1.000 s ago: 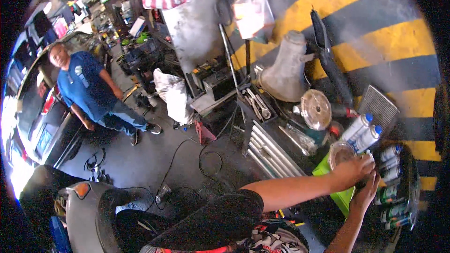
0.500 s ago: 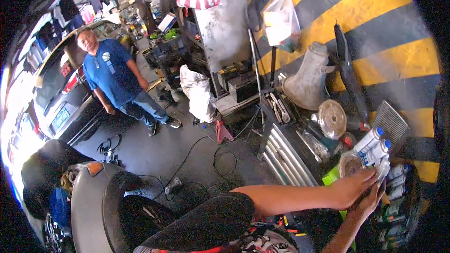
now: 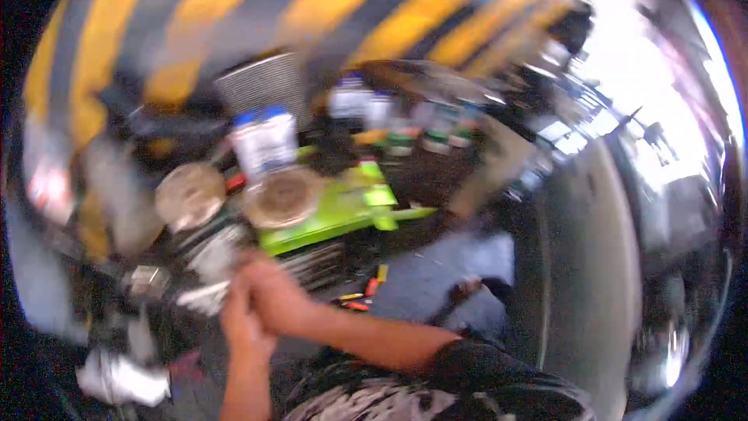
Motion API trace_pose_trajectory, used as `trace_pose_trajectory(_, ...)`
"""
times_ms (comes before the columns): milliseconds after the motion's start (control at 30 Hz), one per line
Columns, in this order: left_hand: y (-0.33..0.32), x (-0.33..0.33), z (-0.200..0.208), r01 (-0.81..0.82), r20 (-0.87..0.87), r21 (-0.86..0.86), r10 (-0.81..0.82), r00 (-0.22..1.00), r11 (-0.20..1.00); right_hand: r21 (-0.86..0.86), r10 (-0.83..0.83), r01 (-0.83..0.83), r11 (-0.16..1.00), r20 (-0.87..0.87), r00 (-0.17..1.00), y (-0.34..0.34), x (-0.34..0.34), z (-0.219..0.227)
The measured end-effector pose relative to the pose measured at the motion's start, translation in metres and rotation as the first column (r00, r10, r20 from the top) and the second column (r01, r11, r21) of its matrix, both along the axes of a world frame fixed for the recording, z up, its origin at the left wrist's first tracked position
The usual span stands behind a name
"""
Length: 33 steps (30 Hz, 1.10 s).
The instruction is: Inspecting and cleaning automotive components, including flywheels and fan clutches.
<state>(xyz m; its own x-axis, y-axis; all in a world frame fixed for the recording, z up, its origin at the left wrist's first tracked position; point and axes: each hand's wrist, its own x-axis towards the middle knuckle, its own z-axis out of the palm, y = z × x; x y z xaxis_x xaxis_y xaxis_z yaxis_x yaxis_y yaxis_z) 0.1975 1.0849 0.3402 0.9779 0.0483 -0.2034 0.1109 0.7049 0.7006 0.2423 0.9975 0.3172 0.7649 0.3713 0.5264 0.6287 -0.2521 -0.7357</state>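
Fingers [image 3: 249,265] meet beside a pale, silvery bundle [image 3: 213,253] (edges blurred).

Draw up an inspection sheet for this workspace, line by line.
Surface: green tray, a round disc at its left end.
Job's things: blurred white item beside the hands; kind and contact unclear.
Clutter: white cans with blue caps, another disc, ridged metal panel.
Hands: left hand and right hand overlap in view; grip unclear.
Cables: nothing seen; picture blurred.
Surroundings: yellow-and-black striped wall.
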Motion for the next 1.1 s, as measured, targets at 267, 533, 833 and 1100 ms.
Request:
trace_pose_trajectory(267,0.066,-0.050,-0.128,0.343,0.053,-0.304,-0.344,0.938,0.889,-0.107,-0.095,0.097,0.990,0.015,0.995,0.012,-0.077,-0.014)
trace_pose_trajectory(533,0.003,-0.073,-0.094,0.287,-0.152,-0.232,-0.326,0.933,0.929,-0.389,-0.292,0.185,0.902,-0.236,0.927,-0.021,-0.113,-0.065)
trace_pose_trajectory(833,-0.047,-0.085,-0.198,0.308,-0.582,-0.073,-0.292,0.759,0.949,-0.314,-0.297,0.185,0.931,-0.360,0.885,-0.130,-0.147,-0.145)
trace_pose_trajectory(1100,-0.077,-0.085,-0.336,0.383,-0.657,0.127,-0.212,0.724,0.915,-0.666,-0.519,0.120,0.736,-0.441,0.733,-0.258,-0.200,-0.338)
